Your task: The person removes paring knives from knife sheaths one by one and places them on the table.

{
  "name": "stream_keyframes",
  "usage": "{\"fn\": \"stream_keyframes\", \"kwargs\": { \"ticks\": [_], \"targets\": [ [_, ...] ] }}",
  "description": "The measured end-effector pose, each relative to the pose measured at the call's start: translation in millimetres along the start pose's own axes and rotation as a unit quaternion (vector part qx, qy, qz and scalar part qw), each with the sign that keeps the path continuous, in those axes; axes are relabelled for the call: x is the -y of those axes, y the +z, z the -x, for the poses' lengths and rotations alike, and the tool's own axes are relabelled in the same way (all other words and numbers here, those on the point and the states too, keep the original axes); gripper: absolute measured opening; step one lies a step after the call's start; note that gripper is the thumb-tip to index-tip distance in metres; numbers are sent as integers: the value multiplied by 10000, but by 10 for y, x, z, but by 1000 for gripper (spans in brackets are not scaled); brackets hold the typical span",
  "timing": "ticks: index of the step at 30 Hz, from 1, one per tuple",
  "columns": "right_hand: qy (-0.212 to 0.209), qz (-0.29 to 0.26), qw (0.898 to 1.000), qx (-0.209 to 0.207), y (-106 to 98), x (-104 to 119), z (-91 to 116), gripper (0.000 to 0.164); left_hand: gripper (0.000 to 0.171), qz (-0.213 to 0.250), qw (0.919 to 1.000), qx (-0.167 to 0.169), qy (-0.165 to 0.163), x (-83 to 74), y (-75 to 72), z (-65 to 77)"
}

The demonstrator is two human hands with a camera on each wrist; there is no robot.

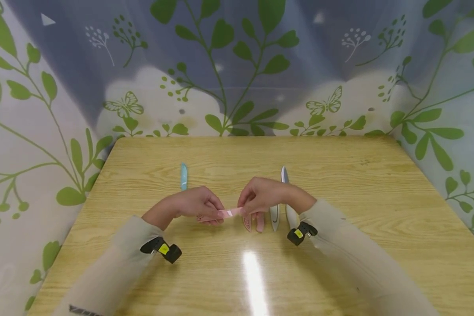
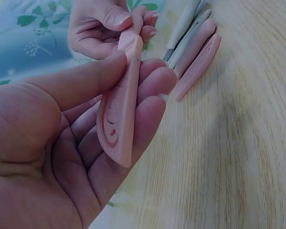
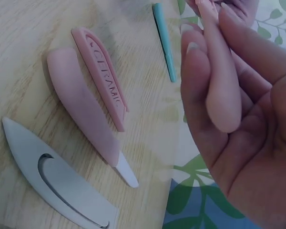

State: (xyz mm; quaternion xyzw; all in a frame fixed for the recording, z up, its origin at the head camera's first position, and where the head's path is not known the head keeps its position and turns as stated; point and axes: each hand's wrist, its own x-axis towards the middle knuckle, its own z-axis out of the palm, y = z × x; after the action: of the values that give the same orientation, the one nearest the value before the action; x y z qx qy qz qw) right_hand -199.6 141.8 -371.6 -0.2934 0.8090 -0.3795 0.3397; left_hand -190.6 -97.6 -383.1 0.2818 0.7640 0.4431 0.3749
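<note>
My left hand (image 1: 199, 202) pinches a pink knife sheath (image 2: 121, 102) with raised lettering, its thumb on one face and fingers behind. In my right hand (image 1: 265, 193) is a pink knife, gripped by its rounded handle (image 3: 222, 90) between thumb and fingers. Both hands meet above the table, with the knife's front end in line with the sheath's mouth. Under the right hand lie a second pink sheath (image 3: 102, 71), marked CERAMIC, and a second pink knife (image 3: 81, 105) with a short white blade showing.
A grey sheath (image 1: 274, 218) lies right of the pink pieces, beside a knife with a pale handle (image 1: 290, 216), partly hidden by the right wrist. Toward the back left is a turquoise knife-shaped piece (image 1: 184, 176). The wooden table (image 1: 339, 166) meets a leaf-patterned curtain behind.
</note>
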Motion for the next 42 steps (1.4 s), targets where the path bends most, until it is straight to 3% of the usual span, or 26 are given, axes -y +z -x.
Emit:
{"fn": "stream_keyframes", "kwargs": {
  "ticks": [17,29,39,42],
  "targets": [
    [-243,-330,9986,321,-11,25,30,10,18,161,9998,94,-50,23,-13,29],
    [-225,-232,9991,284,21,-2,34,10,18,63,9999,93,-61,72,-24,31],
    [-171,-412,9985,330,38,-16,60,17,16,76,9999,26,-61,95,-19,52],
    [-134,-709,9966,406,47,-33,66,18,16,76,10000,32,-31,105,-20,58]
  ]
}}
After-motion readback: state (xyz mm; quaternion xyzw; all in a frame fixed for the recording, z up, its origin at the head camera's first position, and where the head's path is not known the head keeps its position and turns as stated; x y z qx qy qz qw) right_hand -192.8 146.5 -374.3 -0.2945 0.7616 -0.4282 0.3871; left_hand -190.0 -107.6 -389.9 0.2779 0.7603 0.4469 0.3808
